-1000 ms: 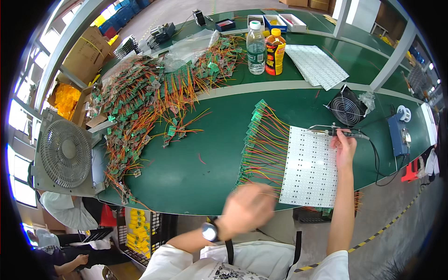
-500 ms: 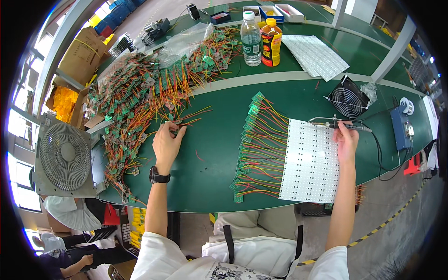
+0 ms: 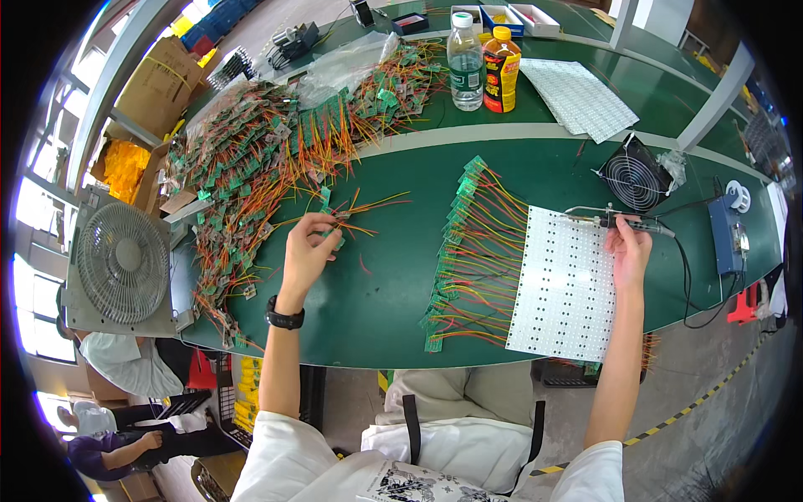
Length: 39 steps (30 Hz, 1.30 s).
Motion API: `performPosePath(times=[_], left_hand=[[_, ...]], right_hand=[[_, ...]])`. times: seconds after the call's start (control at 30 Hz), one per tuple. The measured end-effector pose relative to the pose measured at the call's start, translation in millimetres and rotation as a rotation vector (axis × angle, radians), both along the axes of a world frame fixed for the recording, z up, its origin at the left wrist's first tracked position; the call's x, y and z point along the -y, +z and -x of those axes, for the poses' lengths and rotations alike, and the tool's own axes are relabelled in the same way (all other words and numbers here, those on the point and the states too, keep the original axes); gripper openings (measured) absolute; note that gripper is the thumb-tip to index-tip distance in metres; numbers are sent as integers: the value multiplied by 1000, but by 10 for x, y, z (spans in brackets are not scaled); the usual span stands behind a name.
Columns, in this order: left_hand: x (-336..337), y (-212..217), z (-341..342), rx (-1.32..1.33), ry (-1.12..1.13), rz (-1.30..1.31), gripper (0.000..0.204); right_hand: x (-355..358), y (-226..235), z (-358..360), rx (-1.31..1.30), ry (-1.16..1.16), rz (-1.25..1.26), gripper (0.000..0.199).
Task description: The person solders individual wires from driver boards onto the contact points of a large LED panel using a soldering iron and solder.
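My left hand (image 3: 308, 258) is closed in a pinch at the right edge of a heap of wired circuit boards (image 3: 238, 159). Between its fingers are small green circuit boards (image 3: 333, 241) whose red and yellow wires fan out to the right. My right hand (image 3: 629, 255) grips a soldering iron (image 3: 648, 227) with a metal tube along its front. The iron lies over the top right of a white panel (image 3: 559, 284) dotted with holes. Along the panel's left side, a column of green boards (image 3: 452, 230) is joined to it by red, yellow and dark wires.
Behind the panel stand a water bottle (image 3: 465, 71), a drink bottle (image 3: 500, 75) and more white panels (image 3: 581, 96). A small black fan (image 3: 633, 177) and a blue soldering station (image 3: 721, 230) are at right. A large grey fan (image 3: 124, 263) sits left.
The boards in my left hand show more clearly, their wires now spread farther right of the heap. My right hand stays on the soldering iron. The whole view has shifted slightly.
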<state>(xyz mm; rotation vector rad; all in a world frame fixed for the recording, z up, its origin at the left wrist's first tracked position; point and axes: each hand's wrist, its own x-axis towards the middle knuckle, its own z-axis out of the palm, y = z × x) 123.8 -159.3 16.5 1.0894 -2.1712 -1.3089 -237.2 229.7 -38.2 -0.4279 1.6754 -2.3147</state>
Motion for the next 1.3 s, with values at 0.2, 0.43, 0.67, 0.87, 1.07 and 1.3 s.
performPosePath(times=[0.2,0.43,0.67,0.87,1.07,1.3], left_hand=[[74,382,31,-190,23,-363,28],[-63,548,-15,-116,-52,-183,32],[-191,244,-184,163,-238,96,18],[-345,222,-101,123,-280,73,19],[-743,294,410,-164,-348,-100,20],[-1210,146,1680,-550,-556,-218,22]], right_hand=[[20,32,-33,8,12,12,18],[-10,27,-63,-1,26,14,16],[60,92,-55,-5,5,12,19],[-22,-64,41,4,19,6,18],[33,22,-42,1,-60,80,17],[83,-4,-44,-92,-208,50,18]])
